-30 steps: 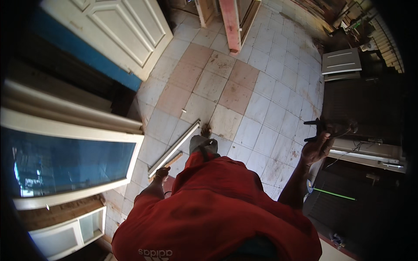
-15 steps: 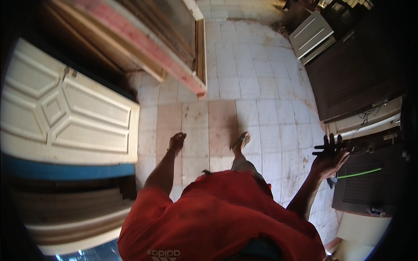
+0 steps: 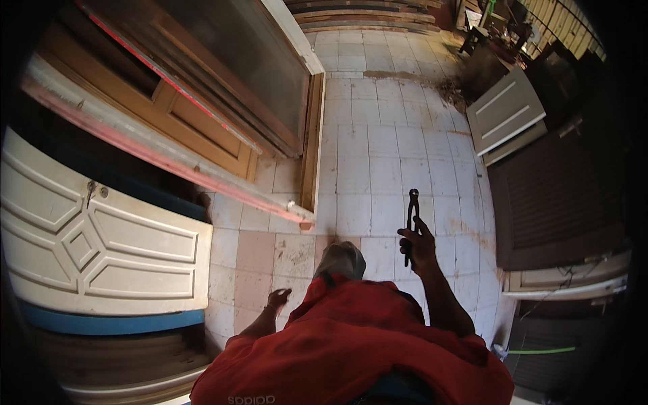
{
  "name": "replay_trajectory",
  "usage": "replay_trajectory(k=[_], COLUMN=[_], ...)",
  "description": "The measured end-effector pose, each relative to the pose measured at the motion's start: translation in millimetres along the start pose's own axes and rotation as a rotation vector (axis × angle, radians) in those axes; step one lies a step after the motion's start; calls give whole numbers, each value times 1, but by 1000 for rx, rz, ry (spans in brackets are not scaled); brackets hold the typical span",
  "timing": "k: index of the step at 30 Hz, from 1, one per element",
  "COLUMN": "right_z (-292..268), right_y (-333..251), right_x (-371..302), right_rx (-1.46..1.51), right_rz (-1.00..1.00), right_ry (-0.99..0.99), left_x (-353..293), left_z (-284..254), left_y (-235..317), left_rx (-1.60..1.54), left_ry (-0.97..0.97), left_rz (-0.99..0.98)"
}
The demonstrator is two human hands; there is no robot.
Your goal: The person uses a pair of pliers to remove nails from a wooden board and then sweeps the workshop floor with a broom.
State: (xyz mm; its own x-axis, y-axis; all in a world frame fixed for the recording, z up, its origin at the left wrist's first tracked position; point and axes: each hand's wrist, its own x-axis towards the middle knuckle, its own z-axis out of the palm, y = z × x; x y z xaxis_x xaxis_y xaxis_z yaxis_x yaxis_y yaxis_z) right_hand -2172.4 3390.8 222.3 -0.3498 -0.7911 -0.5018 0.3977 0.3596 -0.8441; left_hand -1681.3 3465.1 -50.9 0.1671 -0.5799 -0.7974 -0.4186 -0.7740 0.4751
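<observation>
In my right hand [image 3: 422,251], stretched forward over the tiles, is a pair of dark pincers [image 3: 413,214]. My fingers are wrapped round its handles, and its rounded head points away from me. My left hand [image 3: 277,298] hangs low beside my body, its fingers loosely curled and apart, with nothing visible in it. Neither hand touches the doors or frames around me.
A cream panelled door [image 3: 135,250] leans at the left, near a large wooden frame [image 3: 169,152] jutting into the walkway. Dark louvred panels [image 3: 547,209] and a pale panel [image 3: 506,111] line the right. Planks [image 3: 368,15] lie far ahead on the tiled floor [image 3: 385,148].
My right hand has swung from the right-side panels to in front of me, its spread fingers now closed round the pincers. My left hand has drawn back, and I have stepped forward.
</observation>
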Motion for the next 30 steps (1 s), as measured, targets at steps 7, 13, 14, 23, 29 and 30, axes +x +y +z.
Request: replay_trajectory(k=[7, 13, 14, 23, 29, 30], right_z=[-51, -135, -121, -52, -38, -47], right_y=[26, 73, 63, -27, -115, -133], right_x=[322, 382, 391, 578, 806, 846], right_rx=[-723, -1537, -1367, -893, -989, -1009], right_rz=[-500, 640, 673, 736, 695, 671], right_ry=[300, -330, -198, 131, 39, 63], left_x=[151, 302, 325, 431, 562, 558], left_z=[-22, -38, -52, -34, -9, 5], left_y=[123, 425, 471, 862, 857, 882], left_rx=[1158, 93, -39, -95, -26, -60], left_ry=[-176, -9, 98, 52, 8, -109], left_rz=[660, 255, 387, 482, 146, 156])
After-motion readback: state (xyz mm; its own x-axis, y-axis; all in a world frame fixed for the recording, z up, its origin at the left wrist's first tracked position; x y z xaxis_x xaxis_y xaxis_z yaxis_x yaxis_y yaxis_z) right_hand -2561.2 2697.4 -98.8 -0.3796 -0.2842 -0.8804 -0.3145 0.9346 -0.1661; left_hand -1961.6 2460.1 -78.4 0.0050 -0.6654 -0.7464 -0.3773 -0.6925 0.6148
